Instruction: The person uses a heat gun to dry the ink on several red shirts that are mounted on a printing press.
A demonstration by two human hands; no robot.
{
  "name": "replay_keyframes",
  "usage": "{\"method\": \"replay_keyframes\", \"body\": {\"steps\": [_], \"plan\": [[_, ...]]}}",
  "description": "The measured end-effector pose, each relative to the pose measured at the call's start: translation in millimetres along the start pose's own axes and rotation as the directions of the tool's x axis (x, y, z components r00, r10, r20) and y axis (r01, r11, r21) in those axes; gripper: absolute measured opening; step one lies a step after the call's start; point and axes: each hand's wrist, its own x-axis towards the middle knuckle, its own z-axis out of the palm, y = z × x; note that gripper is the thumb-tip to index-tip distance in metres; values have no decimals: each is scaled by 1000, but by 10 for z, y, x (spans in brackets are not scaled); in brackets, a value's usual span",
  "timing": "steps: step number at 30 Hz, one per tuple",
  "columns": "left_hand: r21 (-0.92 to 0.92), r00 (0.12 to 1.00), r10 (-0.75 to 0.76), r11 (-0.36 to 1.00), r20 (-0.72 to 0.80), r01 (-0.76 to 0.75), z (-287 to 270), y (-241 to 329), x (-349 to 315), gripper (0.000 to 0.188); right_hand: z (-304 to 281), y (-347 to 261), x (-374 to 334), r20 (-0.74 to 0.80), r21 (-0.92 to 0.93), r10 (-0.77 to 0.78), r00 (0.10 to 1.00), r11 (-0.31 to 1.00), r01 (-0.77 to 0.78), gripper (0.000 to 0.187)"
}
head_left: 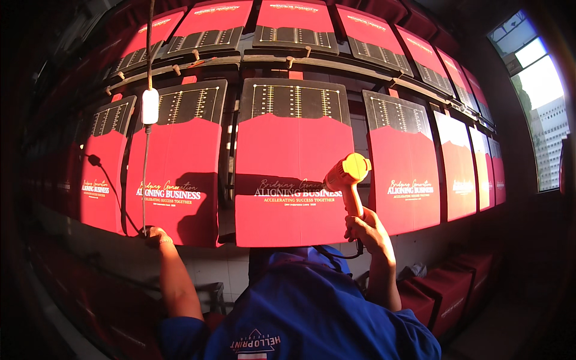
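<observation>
In my right hand [367, 231] is a yellow-orange heat gun [349, 173], gripped by its handle. Its dark nozzle faces left, over the white and gold print on a red fabric panel [294, 219]. A cable leaves the handle's base and loops below the panel. Down at the left, my left hand [158, 236] is closed at the lower end of a hanging power cord [146, 174], beside the bottom edges of two other panels. A white connector [150, 107] sits partway up that cord. The fingertips of the left hand are partly hidden.
Printed red panels on black, scale-marked boards [292, 99] stand in two rows, curving to both sides. A dark rail [258, 60] with wooden pegs runs between the rows. Red boxes [447, 291] lie low at the right. A bright window [537, 78] is beyond them.
</observation>
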Motion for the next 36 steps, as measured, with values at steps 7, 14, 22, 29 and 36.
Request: {"method": "replay_keyframes", "body": {"steps": [7, 14, 22, 29, 36], "plan": [[11, 1000, -21, 1000, 5, 21, 13, 30, -8, 21, 79, -14, 5, 34, -76, -18, 999, 997, 21, 28], [10, 999, -33, 999, 12, 33, 22, 66, -22, 21, 132, 18, 50, 45, -106, -3, 999, 994, 8, 23], [14, 999, -37, 999, 17, 36, -3, 62, -15, 22, 191, -115, 44, 68, -62, 14, 998, 998, -10, 21], [14, 999, -40, 999, 22, 40, -6, 60, -1, 23, 177, -70, 114, 94, -61, 30, 995, 998, -24, 22], [12, 999, -45, 999, 21, 45, 2, 61, -3, 24, 269, -53, 120, 99, -71, 9, 995, 997, -1, 24]]}}
